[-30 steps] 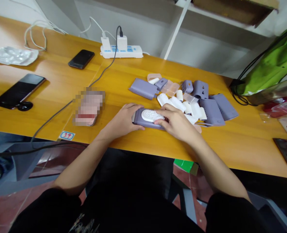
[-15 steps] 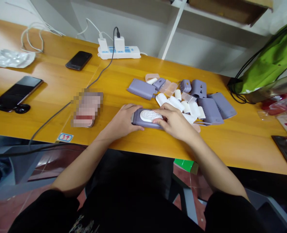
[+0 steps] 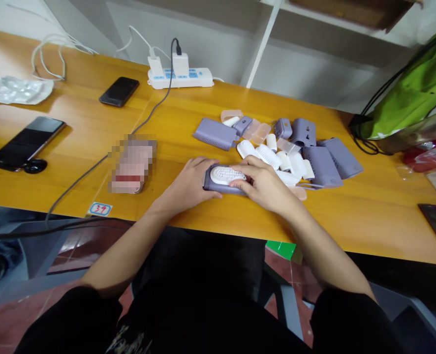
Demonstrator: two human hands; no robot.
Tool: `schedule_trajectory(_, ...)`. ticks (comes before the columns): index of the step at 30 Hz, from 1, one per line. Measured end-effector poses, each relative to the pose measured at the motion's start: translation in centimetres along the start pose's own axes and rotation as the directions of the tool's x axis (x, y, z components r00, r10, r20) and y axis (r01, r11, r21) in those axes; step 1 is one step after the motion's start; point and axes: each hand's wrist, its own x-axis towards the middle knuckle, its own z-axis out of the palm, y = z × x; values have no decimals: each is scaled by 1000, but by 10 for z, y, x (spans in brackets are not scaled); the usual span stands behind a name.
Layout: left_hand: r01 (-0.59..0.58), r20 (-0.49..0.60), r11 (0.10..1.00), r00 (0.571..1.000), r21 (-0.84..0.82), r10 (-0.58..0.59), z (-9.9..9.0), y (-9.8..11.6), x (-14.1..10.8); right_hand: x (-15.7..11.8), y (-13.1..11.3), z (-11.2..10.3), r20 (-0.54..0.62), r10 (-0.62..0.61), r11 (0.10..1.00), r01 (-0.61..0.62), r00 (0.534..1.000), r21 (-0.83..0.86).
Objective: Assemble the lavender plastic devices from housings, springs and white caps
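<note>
My left hand (image 3: 195,184) is closed round the left end of a purple plastic casing (image 3: 223,189) lying on the table. On top of the casing sits a white oval piece (image 3: 221,174) covered in small bumps. Fingers and thumb of my right hand (image 3: 264,184) pinch the right end of this oval piece. Part of the casing's right side is hidden behind that hand. Close beyond my right hand are loose white ribbed pieces (image 3: 268,156) and a purple shell (image 3: 215,134).
More purple shells (image 3: 323,167) and clear pinkish parts (image 3: 258,132) lie at the right. A power strip (image 3: 203,77) stands at the back with a dark cable (image 3: 151,117) running left. Phones (image 3: 119,92) and a blurred pinkish item (image 3: 133,164) lie to the left.
The white oval piece has shifted slightly left relative to the purple casing, along with my right fingers. Both hands keep their holds. The view has moved a little.
</note>
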Motion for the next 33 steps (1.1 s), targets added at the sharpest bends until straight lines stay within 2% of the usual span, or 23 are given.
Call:
schedule_trajectory(4,-4,11,999,1000,42,4,-2,-3,-3,-5,4,-1,-30,-5,1000,6,1000,28)
schedule_trajectory(8,40,-48,987,998,156,-33,-1,0,-16,-14,16,-19,-97,43,998,-38,994,49)
schedule_trajectory(13,199,-140,944,976,263,-166,-9,16,-47,-24,42,-50,-268,233,973,-221,935,73)
schedule_trajectory(17,316,-92,937,948,152,-305,-29,22,-60,-25,58,-58,-339,275,960,-273,900,54)
schedule_trajectory(19,246,-107,963,966,110,-235,-36,20,-58,-24,62,-58,-330,276,957,-289,903,10)
schedule_trajectory(21,80,-65,991,995,109,-73,-39,14,-53,-22,66,-57,-318,268,953,-299,909,-50)
schedule_trajectory(23,-67,79,993,995,94,60,-39,8,-48,-18,70,-56,-313,251,949,-297,916,-106)
schedule_trajectory(24,-102,157,992,984,75,90,-39,6,-46,-15,72,-56,-310,238,947,-290,920,-134)
schedule_trajectory(25,-113,211,992,972,57,99,-39,4,-45,-10,74,-56,-305,224,945,-282,926,-162)
schedule_trajectory(27,-102,248,994,965,34,90,-38,1,-44,2,78,-59,-280,195,939,-261,940,-223)
schedule_trajectory(30,-69,207,997,977,35,60,-37,0,-43,30,84,-67,-227,180,922,-244,957,-301)
schedule_trajectory(33,-6,117,999,993,54,-1,-34,-3,-39,63,92,-74,-193,239,886,-296,951,-358)
